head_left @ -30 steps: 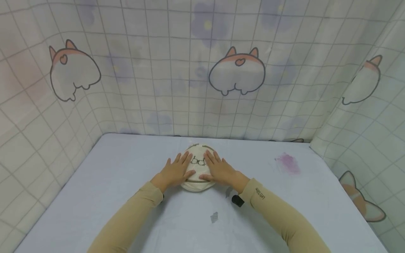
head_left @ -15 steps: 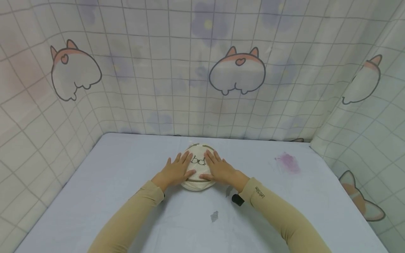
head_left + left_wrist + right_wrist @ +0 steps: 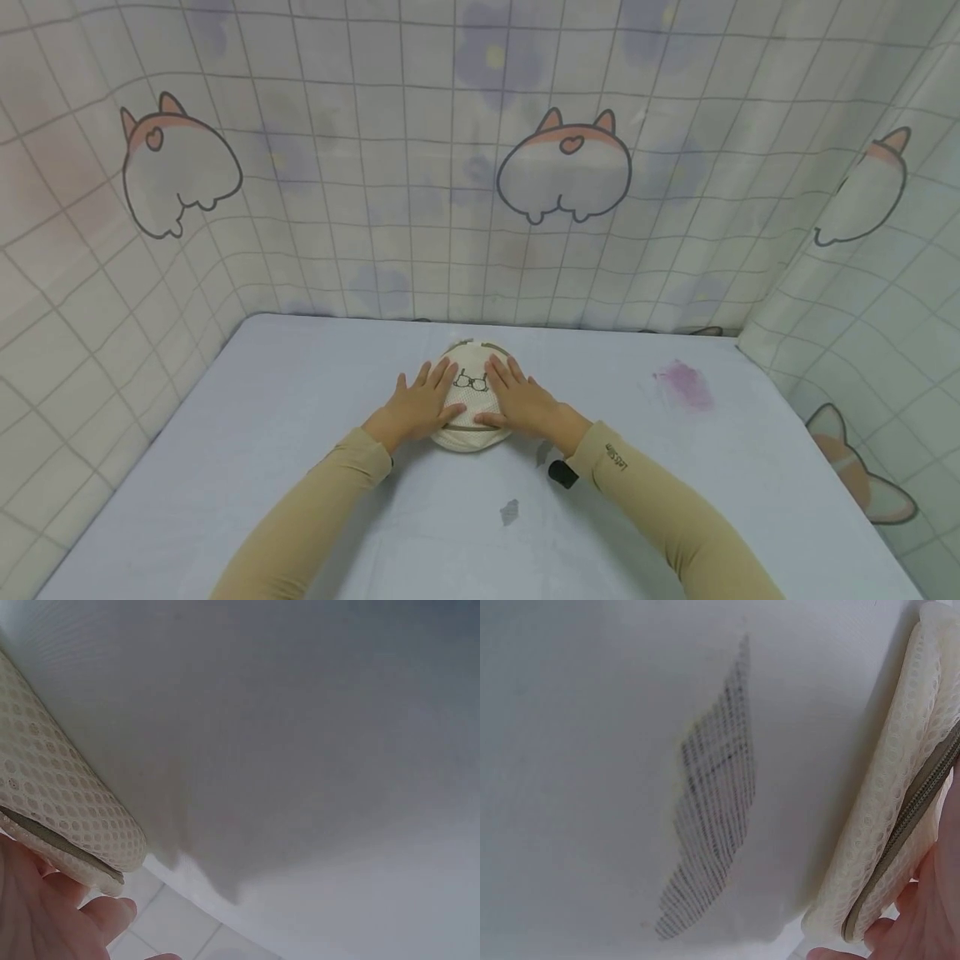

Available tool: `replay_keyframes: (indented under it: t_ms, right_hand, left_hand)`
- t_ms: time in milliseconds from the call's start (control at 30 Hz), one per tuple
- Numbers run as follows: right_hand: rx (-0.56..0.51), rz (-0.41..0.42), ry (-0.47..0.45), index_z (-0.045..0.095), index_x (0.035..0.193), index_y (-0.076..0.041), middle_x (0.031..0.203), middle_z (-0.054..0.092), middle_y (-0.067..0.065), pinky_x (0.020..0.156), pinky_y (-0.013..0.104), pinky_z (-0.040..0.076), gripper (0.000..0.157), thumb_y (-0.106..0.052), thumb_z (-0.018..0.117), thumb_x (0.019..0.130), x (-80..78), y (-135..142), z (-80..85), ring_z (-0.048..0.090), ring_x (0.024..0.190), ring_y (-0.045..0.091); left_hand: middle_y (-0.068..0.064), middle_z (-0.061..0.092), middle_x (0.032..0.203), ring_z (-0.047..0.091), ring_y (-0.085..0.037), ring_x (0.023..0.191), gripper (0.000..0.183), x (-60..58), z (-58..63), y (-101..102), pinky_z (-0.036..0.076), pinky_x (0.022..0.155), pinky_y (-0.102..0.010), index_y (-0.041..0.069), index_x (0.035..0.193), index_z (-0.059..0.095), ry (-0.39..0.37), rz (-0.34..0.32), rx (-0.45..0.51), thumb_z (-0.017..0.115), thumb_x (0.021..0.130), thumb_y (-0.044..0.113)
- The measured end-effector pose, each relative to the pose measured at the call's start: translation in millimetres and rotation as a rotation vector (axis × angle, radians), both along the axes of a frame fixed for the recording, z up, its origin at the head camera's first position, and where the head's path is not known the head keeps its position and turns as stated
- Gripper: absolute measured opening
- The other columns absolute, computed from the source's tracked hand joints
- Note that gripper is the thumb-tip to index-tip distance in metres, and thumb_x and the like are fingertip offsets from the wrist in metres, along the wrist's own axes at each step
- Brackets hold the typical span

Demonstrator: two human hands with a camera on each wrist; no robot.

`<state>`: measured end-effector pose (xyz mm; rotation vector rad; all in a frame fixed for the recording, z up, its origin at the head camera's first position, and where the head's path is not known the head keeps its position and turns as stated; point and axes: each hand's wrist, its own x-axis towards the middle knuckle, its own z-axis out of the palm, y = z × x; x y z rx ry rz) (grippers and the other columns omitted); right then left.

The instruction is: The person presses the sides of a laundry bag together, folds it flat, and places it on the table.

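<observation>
A round cream mesh bag [image 3: 468, 406] with a printed pair of glasses lies on the table, puffed up a little. My left hand [image 3: 411, 410] rests flat on its left side, fingers spread and straight. On the right side my right hand [image 3: 525, 408] presses the same way, its thumb pointing at the other thumb. Honeycomb mesh of the bag [image 3: 64, 780] and a dark strip at its edge fill the left of the left wrist view. A brownish zipper [image 3: 904, 825] along the bag's side shows in the right wrist view. The palms hide part of the bag's top.
The table [image 3: 262, 417] has a pale cloth cover. A pink stain [image 3: 686, 383] is at the right, and a grey patch [image 3: 509, 512] lies nearer the front. Grid-patterned curtains [image 3: 420, 208] with cartoon corgis enclose the back and both sides.
</observation>
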<state>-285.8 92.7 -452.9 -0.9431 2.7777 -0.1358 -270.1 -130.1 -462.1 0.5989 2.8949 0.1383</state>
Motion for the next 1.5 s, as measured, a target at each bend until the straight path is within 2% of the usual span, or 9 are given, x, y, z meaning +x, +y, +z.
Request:
replay_keyframes:
  t_ms: [367, 533, 767, 900, 1167, 1500]
  right_hand:
    - [0.011, -0.016, -0.026, 0.005, 0.163, 0.001, 0.171, -0.002, 0.016, 0.115, 0.063, 0.029, 0.096, -0.061, 0.047, 0.103, -2.8, 0, -6.5, -0.002, 0.155, 0.04]
    - [0.018, -0.02, -0.038, 0.005, 0.163, 0.001, 0.171, -0.003, 0.015, 0.116, 0.063, 0.028, 0.095, -0.061, 0.046, 0.103, -1.4, -2, -3.7, -0.003, 0.155, 0.039]
    - [0.014, -0.025, -0.052, 0.003, 0.163, 0.0, 0.171, -0.004, 0.014, 0.116, 0.064, 0.028, 0.096, -0.061, 0.045, 0.103, -2.2, -3, -5.9, -0.005, 0.155, 0.038]
    - [0.041, -0.025, -0.043, 0.001, 0.163, -0.002, 0.171, -0.007, 0.012, 0.116, 0.063, 0.028, 0.096, -0.064, 0.042, 0.102, -4.1, -3, -9.4, -0.007, 0.155, 0.037]
    - [0.038, -0.032, -0.047, 0.003, 0.163, -0.001, 0.171, -0.005, 0.015, 0.116, 0.064, 0.028, 0.095, -0.06, 0.045, 0.103, -2.3, -3, -10.2, -0.004, 0.155, 0.039]
    - [0.041, -0.032, -0.048, 0.002, 0.163, -0.001, 0.171, -0.006, 0.015, 0.116, 0.064, 0.027, 0.095, -0.061, 0.044, 0.104, -4.8, -2, -11.8, -0.005, 0.155, 0.039]
  left_hand:
    - [-0.015, 0.005, 0.171, 0.011, -0.042, 0.154, 0.078, 2.6, 1.4, 1, 0.017, 0.115, -0.073, 0.004, 0.164, 0.01, -0.004, -0.003, -0.028, 0.034, 0.109, 0.053]
    - [-0.016, 0.006, 0.171, 0.012, -0.043, 0.154, 0.078, 3.2, 3.7, 1, 0.018, 0.114, -0.073, 0.003, 0.164, 0.011, -0.009, -0.003, -0.038, 0.034, 0.109, 0.053]
    - [-0.017, 0.008, 0.17, 0.014, -0.044, 0.153, 0.077, 4.6, 6.8, 1, 0.018, 0.114, -0.074, 0.002, 0.164, 0.013, -0.023, -0.003, -0.019, 0.036, 0.109, 0.052]
    - [-0.017, 0.01, 0.17, 0.014, -0.044, 0.153, 0.076, 4.7, 5.5, 1, 0.017, 0.114, -0.074, 0.002, 0.163, 0.014, -0.01, -0.001, -0.007, 0.037, 0.109, 0.051]
    - [-0.018, 0.008, 0.17, 0.011, -0.041, 0.154, 0.077, 3.6, -1.6, 2, 0.015, 0.115, -0.074, 0.001, 0.163, 0.014, 0.022, -0.002, -0.029, 0.037, 0.109, 0.051]
    - [-0.017, 0.005, 0.17, 0.008, -0.038, 0.155, 0.079, 2.4, -2.9, 3, 0.014, 0.116, -0.072, 0.001, 0.164, 0.011, 0.03, -0.011, -0.056, 0.035, 0.109, 0.053]
